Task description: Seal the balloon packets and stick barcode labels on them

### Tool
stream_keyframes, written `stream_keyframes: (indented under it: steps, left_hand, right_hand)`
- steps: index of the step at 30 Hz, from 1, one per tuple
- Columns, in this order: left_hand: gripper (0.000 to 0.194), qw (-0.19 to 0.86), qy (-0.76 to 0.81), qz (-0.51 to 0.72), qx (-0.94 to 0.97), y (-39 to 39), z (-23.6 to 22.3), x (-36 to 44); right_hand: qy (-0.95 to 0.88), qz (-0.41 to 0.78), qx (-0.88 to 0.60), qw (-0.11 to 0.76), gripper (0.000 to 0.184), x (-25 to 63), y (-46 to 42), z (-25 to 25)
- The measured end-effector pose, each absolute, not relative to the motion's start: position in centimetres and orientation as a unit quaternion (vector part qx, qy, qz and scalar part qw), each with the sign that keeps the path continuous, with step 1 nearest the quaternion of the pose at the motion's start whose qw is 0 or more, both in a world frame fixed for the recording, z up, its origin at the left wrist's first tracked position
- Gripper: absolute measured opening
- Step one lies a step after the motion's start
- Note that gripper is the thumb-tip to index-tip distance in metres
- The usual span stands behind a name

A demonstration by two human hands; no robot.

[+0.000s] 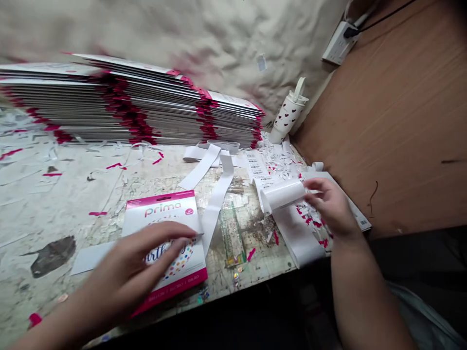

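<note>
A flat packet (pixel 164 284) printed "prima", white with pink bands, lies near the table's front edge. Over it my left hand (pixel 146 255) is closed in a pinch. A small pale tip shows at its fingertips, too blurred to name. On the right, my right hand (pixel 330 201) pinches the curled edge of a strip of barcode labels (pixel 282 194). Its printed end runs back toward the cup, and a wide white loop hangs down at the table edge.
Tall stacks of similar packets (pixel 164 107) stand along the back wall. A white cup with hearts (pixel 288 116) is at the back right among paper scraps. Blank backing strips (pixel 219 194) lie mid-table. A brown board (pixel 394 121) with a power socket (pixel 339 43) bounds the right side.
</note>
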State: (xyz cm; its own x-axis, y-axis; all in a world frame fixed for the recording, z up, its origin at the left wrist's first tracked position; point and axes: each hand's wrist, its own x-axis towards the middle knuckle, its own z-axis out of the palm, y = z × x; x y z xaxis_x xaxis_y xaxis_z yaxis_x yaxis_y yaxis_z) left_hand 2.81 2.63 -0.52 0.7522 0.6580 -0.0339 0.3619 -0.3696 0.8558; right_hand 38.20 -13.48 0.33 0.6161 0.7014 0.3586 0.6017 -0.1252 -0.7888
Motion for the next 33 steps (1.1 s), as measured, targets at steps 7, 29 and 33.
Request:
stream_keyframes:
  steps: [7,29,33]
  left_hand:
    - [0.053,0.878,0.265,-0.074,0.391,0.2,-1.4,19.0]
    - [0.039,0.837,0.164,0.096,0.513,0.2,-3.7,25.5]
    - [0.038,0.905,0.168,0.070,0.385,1.4,-2.2,26.0]
  right_hand:
    - [-0.519,0.176,-0.646,0.531,0.003,36.3,-15.3,-2.0]
    - [-0.365,0.307,-0.631,0.611,0.045,39.3,-12.3,-1.2]
    - [-0.478,0.271,-0.642,0.534,0.034,39.0,-12.0,-0.6]
